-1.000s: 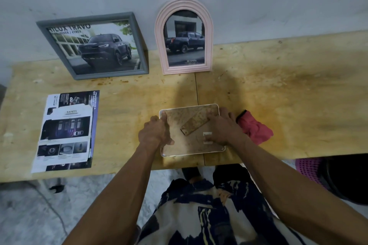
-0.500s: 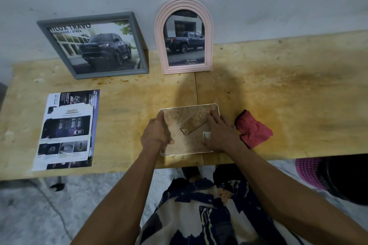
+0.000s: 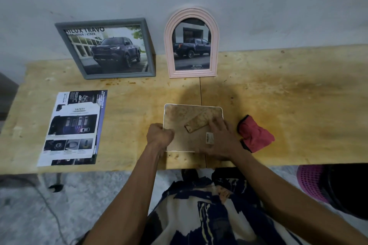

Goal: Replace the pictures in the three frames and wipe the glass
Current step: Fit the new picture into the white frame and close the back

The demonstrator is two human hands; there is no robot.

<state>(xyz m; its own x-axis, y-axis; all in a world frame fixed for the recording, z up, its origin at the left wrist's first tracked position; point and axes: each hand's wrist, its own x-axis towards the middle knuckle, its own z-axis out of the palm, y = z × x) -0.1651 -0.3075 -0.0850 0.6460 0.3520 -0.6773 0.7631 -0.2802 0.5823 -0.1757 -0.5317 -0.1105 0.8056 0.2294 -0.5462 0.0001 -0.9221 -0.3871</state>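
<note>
Brochure point(image 3: 72, 128) lies flat at the left of the table point(image 3: 288, 105), well apart from the work. Behind it, the grey frame point(image 3: 105, 48) leans on the wall, and just to its right the pink frame point(image 3: 191, 42) leans likewise; both show a truck picture.

Third frame point(image 3: 186, 123) lies face down near the front edge of the table, back panel up, with its stand point(image 3: 199, 122) folded flat and running diagonally, its free end toward the near left. The frame is close to square, its edges roughly parallel to the table edge; no clear long axis can be told.

Left hand point(image 3: 160, 135) is clenched on the frame's left edge, gripping it. Right hand point(image 3: 220, 138) lies on the back panel at the right, fingers extended and pressing flat, touching the stand.

Handling, as a judgement: the frame looks light and stiff, but the glass underneath is fragile. Hold it by two opposite edges, not by the stand or panel. Lift evenly; avoid sliding it glass-down.

Red cloth point(image 3: 254, 135) lies crumpled just beside the right hand, ready for wiping.
</note>
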